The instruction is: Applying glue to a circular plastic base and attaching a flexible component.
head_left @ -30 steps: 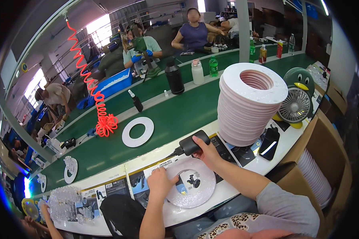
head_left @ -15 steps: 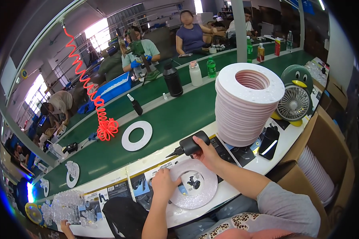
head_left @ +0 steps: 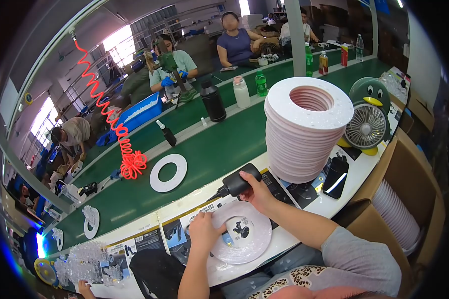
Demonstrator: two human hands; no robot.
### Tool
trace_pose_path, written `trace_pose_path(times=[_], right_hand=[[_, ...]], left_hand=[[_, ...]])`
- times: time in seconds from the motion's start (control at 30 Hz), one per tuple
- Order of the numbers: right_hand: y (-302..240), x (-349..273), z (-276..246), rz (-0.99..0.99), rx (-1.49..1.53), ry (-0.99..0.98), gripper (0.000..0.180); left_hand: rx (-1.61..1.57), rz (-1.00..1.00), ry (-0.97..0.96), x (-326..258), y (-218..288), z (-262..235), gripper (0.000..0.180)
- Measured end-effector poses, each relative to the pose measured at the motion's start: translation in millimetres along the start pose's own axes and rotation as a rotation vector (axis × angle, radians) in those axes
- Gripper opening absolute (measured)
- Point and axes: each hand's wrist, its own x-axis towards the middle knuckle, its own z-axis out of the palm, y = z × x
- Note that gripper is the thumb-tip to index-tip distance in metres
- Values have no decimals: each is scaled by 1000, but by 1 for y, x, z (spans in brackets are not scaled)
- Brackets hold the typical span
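My right hand [head_left: 257, 191] is closed around a black squeeze bottle [head_left: 238, 182], tilted with its narrow nozzle pointing left and down. The nozzle tip is just above the fingers of my left hand [head_left: 204, 232]. That hand grips the left side of a flat white ring [head_left: 262, 234], its thumb at the central hole and its fingers by the outer rim. Through the hole shows a printed sheet on the white worktop. To the right of the bottle rises a tall stack of similar white rings [head_left: 304, 137].
A single ring [head_left: 155, 178] lies on the green conveyor belt [head_left: 224, 144]. Clear plastic pieces [head_left: 85, 261] are heaped at the left, beside another person's hand [head_left: 86, 289]. A penguin-shaped fan [head_left: 366, 127] and an open carton [head_left: 384, 189] stand at the right. A red coiled hose [head_left: 133, 164] hangs over the belt.
The bottle's nozzle has dipped slightly, closer to my left hand. Both hands keep their holds. The whole view has shifted a little.
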Motion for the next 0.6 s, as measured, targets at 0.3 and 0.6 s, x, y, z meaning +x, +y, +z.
trace_pose_path(times=[0.3, 0.6], right_hand=[[-3, -4, 3, -10, -4, -9, 26], [-3, -2, 2, -22, -53, 14, 23]], left_hand=[[-16, 21, 12, 1, -2, 2, 54], [-89, 9, -22, 3, -2, -2, 53]])
